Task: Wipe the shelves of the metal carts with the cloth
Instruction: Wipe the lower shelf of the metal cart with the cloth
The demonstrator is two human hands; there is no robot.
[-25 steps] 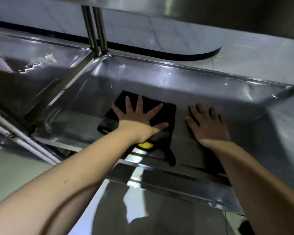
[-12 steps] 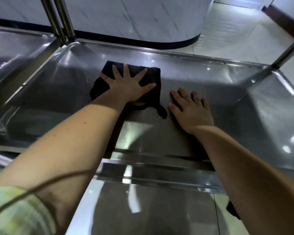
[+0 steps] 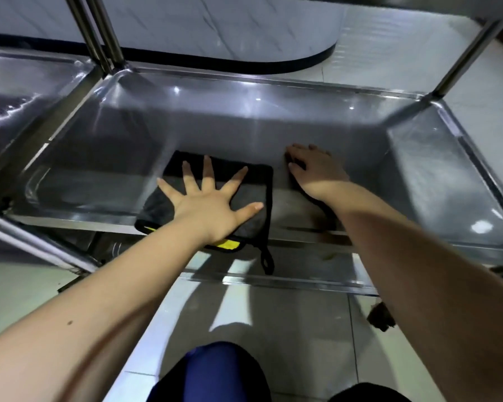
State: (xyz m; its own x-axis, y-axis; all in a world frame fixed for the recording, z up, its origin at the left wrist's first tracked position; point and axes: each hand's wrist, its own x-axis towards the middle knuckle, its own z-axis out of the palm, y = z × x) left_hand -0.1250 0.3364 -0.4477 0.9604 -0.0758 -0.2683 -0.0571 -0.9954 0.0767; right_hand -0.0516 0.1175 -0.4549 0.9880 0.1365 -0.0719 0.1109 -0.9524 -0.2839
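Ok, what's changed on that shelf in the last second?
The left hand, flat with fingers spread, has drawn the cloth back from mid-shelf to the front rim, its loop hanging over. Right hand still rests flat on the shelf beside it; nothing gripped or released.

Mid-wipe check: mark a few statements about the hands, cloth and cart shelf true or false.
The left hand presses the dark grey cloth with yellow-and-black edging, fingers spread. True.
The right hand grips the cloth. False: it rests on the bare stainless steel cart shelf, beside the cloth.
The cloth lies against the shelf's far wall. False: it lies at the near edge, its black loop hanging over.
A second steel shelf adjoins on the left. True.
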